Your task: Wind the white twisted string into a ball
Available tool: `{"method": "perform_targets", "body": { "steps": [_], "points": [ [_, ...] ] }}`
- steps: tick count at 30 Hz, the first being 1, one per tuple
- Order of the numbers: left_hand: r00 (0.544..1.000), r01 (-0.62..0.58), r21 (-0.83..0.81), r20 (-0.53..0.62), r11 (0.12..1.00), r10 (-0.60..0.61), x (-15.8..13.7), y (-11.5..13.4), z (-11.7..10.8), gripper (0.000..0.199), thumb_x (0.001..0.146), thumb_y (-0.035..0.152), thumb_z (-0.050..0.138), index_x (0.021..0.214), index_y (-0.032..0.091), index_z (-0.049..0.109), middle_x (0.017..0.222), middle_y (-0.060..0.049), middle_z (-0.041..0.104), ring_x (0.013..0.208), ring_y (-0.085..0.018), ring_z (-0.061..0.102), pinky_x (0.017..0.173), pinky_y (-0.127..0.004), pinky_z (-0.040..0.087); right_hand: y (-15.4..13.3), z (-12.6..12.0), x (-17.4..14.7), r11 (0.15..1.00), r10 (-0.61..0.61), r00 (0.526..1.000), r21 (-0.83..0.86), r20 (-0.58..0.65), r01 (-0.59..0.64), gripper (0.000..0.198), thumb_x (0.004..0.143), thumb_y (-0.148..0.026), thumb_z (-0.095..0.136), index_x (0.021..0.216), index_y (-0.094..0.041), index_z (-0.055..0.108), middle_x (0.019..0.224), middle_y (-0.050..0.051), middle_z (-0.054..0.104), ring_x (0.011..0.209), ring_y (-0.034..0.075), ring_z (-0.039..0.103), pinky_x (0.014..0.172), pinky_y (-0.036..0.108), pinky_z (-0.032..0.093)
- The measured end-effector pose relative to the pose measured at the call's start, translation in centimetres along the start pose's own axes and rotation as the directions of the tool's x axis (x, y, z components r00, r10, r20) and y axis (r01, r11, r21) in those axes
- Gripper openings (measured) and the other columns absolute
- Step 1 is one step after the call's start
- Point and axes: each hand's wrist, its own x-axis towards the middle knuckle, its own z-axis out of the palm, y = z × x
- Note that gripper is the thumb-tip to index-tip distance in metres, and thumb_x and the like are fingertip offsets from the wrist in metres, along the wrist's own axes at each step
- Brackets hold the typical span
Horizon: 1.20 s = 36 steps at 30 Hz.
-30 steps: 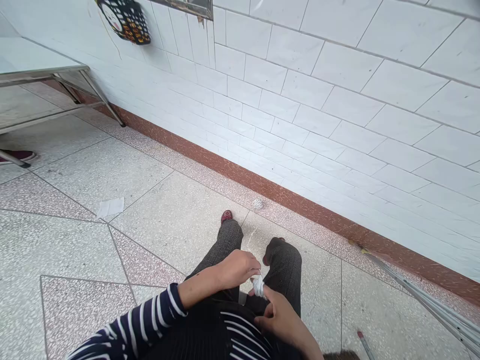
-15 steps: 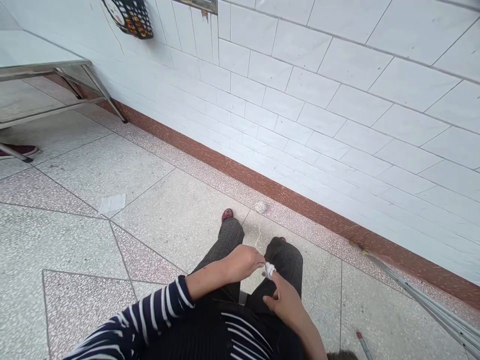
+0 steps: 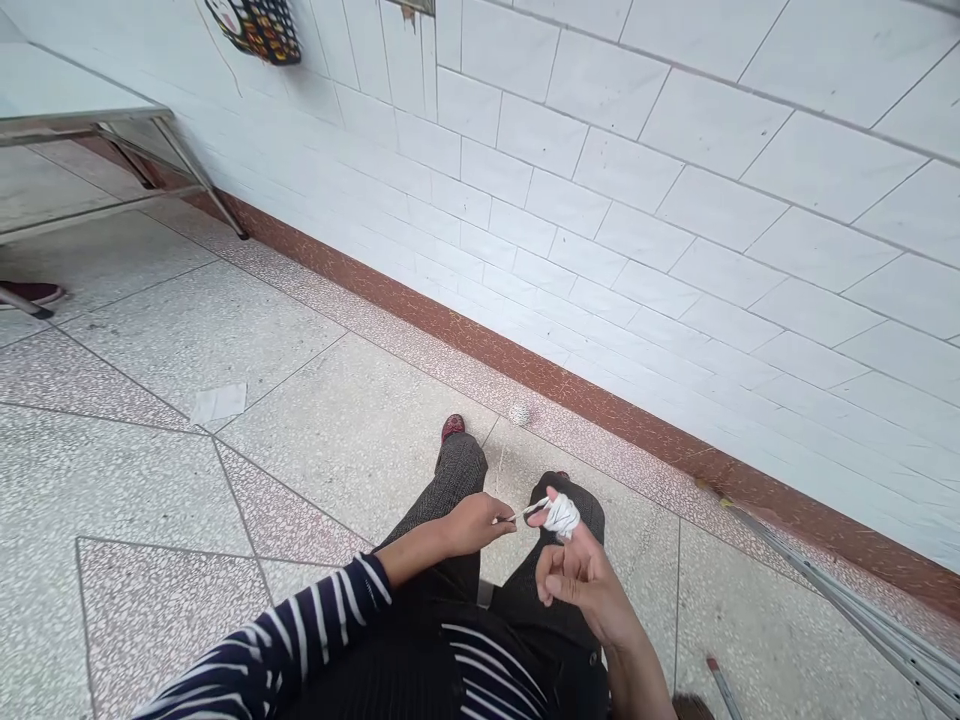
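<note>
Left hand (image 3: pixel 476 525) pinched white string (image 3: pixel 562 515) | right hand (image 3: pixel 581 582) stood loosely open, string round its raised fingers (image 3: pixel 553 493) | done: several turns wound | seemingly remaining: strand between hands, maybe pale ball (image 3: pixel 519 413) beyond them

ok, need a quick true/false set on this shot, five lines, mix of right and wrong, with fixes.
1. A white strand runs between the grip of the left hand and the right hand. True.
2. It is wound on the left hand. False: on fingers of the right hand.
3. A white ball lies on the floor. True.
4. The patterned bag lies on the floor. False: it is up against the wall.
5. A white sheet lies left of the person's left shoe. True.
</note>
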Motion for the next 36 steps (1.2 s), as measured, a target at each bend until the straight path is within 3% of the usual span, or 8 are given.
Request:
{"method": "perform_targets", "body": {
  "steps": [6,10,13,17,21,26,30,36],
  "points": [
    [0.996,-0.093,0.093,0.028,0.991,0.09,-0.6,1.4,-1.0,0.034,0.095,0.035,0.049,0.069,0.016,0.062,0.061,-0.001,0.059,0.059,-0.012,0.052,0.057,-0.022,0.03,-0.5,-0.9,0.9,0.962,-0.091,0.97,-0.27,-0.226,0.028,0.093,0.076,-0.034,0.072,0.15,-0.034,0.015,0.123,0.009,0.058,0.072,0.016,0.058,0.062,0.032,0.047],
    [0.968,-0.25,0.194,0.056,0.949,0.244,-1.7,4.0,-1.9,0.03,0.095,0.031,0.048,0.073,0.017,0.062,0.066,-0.003,0.062,0.063,-0.015,0.056,0.058,-0.024,0.031,2.7,-2.2,0.4,0.666,-0.023,0.921,-0.693,-0.388,-0.276,0.08,0.076,-0.019,0.059,0.148,-0.024,0.025,0.067,-0.004,0.058,0.063,0.02,0.057,0.07,0.037,0.046],
    [0.959,-0.271,0.284,-0.002,0.92,0.284,-1.6,4.5,-2.1,0.029,0.096,0.031,0.046,0.08,0.017,0.065,0.072,-0.005,0.064,0.069,-0.018,0.059,0.063,-0.026,0.035,5.0,-1.8,-0.4,0.531,0.122,0.934,-0.773,-0.337,-0.348,0.072,0.066,-0.009,0.06,0.136,-0.022,0.046,0.07,-0.003,0.058,0.059,0.018,0.054,0.062,0.033,0.041],
    [0.953,-0.297,0.213,0.014,0.931,0.301,-1.0,3.9,-2.2,0.031,0.096,0.032,0.047,0.075,0.017,0.065,0.072,-0.004,0.064,0.071,-0.017,0.059,0.065,-0.025,0.037,4.5,-0.2,-1.7,0.81,0.389,0.921,-0.487,0.027,-0.328,0.058,0.064,-0.019,0.073,0.12,-0.024,0.058,0.077,-0.004,0.058,0.05,0.011,0.051,0.047,0.023,0.032],
    [0.98,-0.194,-0.059,0.03,0.979,0.196,-0.9,3.4,-2.0,0.026,0.094,0.027,0.051,0.075,0.016,0.066,0.071,0.0,0.065,0.067,-0.013,0.057,0.061,-0.02,0.035,1.3,0.3,-2.7,0.977,0.211,0.957,-0.082,0.198,-0.199,0.071,0.066,-0.042,0.081,0.129,-0.025,0.051,0.082,0.0,0.063,0.052,0.011,0.056,0.046,0.022,0.031],
    [0.989,-0.099,-0.069,0.1,0.993,0.106,-1.6,2.9,-0.1,0.021,0.088,0.021,0.054,0.071,0.016,0.063,0.066,0.002,0.064,0.061,-0.011,0.056,0.056,-0.019,0.033,-0.6,-0.9,-1.9,0.958,0.089,0.991,-0.263,-0.097,-0.112,0.067,0.078,-0.042,0.071,0.137,-0.024,0.043,0.072,0.0,0.062,0.064,0.017,0.058,0.065,0.031,0.043],
    [0.979,-0.205,0.121,0.047,0.971,0.201,-2.1,3.4,-0.1,0.024,0.092,0.024,0.051,0.072,0.016,0.062,0.074,-0.003,0.067,0.071,-0.016,0.061,0.064,-0.022,0.038,2.0,-1.6,-0.6,0.643,0.12,0.939,-0.696,-0.323,-0.321,0.059,0.071,-0.017,0.065,0.128,-0.025,0.053,0.066,-0.003,0.056,0.063,0.019,0.056,0.064,0.033,0.042],
    [0.975,-0.22,-0.074,-0.028,0.973,0.219,-1.2,3.5,-1.7,0.024,0.094,0.024,0.046,0.084,0.016,0.066,0.086,-0.004,0.068,0.081,-0.016,0.062,0.072,-0.022,0.043,3.6,-0.3,-1.1,0.865,0.386,0.909,-0.406,0.159,-0.296,0.066,0.067,-0.028,0.078,0.128,-0.024,0.053,0.074,-0.002,0.06,0.052,0.012,0.052,0.045,0.021,0.03]
  ]
}}
